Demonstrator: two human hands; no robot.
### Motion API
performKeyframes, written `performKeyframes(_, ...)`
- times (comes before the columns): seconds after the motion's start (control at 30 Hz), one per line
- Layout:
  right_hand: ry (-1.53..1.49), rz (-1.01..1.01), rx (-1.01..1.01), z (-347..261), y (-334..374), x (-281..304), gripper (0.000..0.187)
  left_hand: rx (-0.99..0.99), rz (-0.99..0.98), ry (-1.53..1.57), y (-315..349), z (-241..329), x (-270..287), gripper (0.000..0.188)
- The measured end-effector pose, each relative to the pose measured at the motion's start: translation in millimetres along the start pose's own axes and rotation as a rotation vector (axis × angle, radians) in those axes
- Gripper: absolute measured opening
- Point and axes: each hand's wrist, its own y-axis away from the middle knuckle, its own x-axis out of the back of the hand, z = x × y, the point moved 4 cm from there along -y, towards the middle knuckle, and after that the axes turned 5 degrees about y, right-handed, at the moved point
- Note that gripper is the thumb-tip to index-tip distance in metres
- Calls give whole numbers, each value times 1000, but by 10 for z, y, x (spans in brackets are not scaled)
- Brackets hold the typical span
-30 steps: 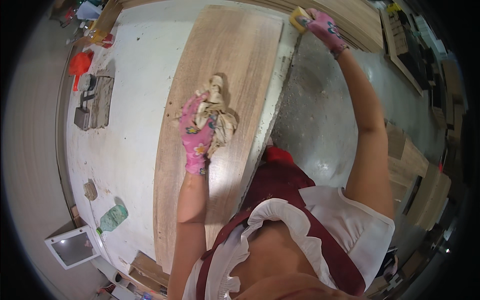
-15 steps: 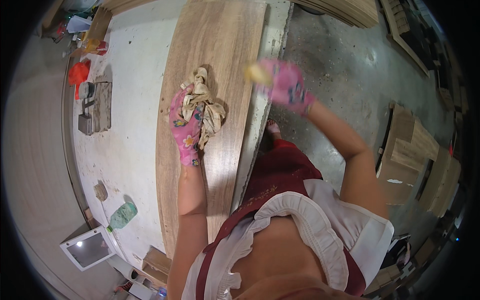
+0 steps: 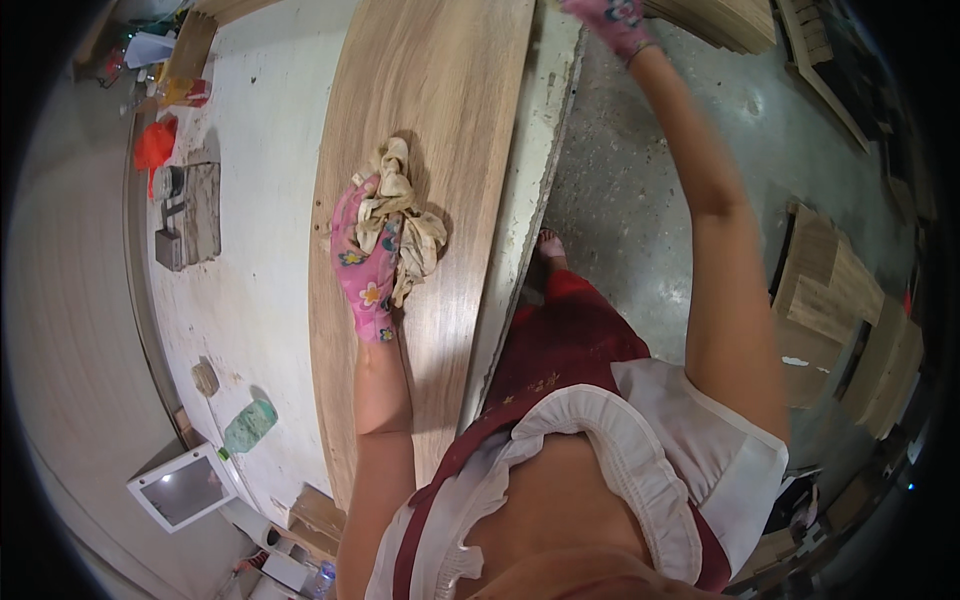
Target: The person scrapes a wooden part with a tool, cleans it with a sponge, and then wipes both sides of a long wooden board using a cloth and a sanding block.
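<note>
A long wood-grain board (image 3: 440,70) lies along the table's right side. On it rests a crumpled beige cloth (image 3: 418,245), bunched up beside and under my left hand (image 3: 366,260). That hand wears a pink flowered glove and its fingers are closed on the cloth. My right hand (image 3: 612,22), in a matching glove, is stretched far forward beyond the table's right edge. The upper picture border cuts off its fingers; only a sliver of a pale yellow object shows at them, too little to name its kind.
The white table (image 3: 265,200) holds a green plastic bottle (image 3: 250,427), a tape roll (image 3: 205,378), a metal tool on a block (image 3: 195,215) and a red bag (image 3: 155,145). A white-framed screen (image 3: 182,487) stands lower left. Stacked boards (image 3: 720,22) and brown panels (image 3: 825,290) are on the right.
My right hand, with the pale yellow object, has swung forward from beside the board to the upper picture border. My left hand and the cloth have stayed nearly in place.
</note>
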Motion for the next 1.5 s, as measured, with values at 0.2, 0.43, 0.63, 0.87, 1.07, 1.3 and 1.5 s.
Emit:
performKeyframes(0.2, -122, 139, 176, -69, 105, -2, 41, -105, -24, -108, -29, -58, 15, 48)
performKeyframes(0.43, -311, -93, 450, -948, 2137, 53, 47, -126, -33, 139, -17, -126, 35, 45)
performKeyframes(0.63, -409, -333, 738, -1669, 3893, 118, 51, -276, -95, 143, 111, -142, 121, 47)
performKeyframes(0.87, -192, 115, 312, -1236, 2661, 173, 35, -196, -128, -208, 1466, -218, 1139, 48)
performKeyframes(1.07, -305, -148, 322, -1568, 3556, -70, 39, -149, -8, -304, 2431, -402, 1933, 51)
performKeyframes(1.3, -475, -414, 934, -2769, 5867, 221, 39, -225, 61, -178, 2609, -544, 2069, 50)
performKeyframes(1.5, -509, -413, 797, -2512, 5169, 387, 42, -64, 241, -405, 3788, -576, 2784, 49)
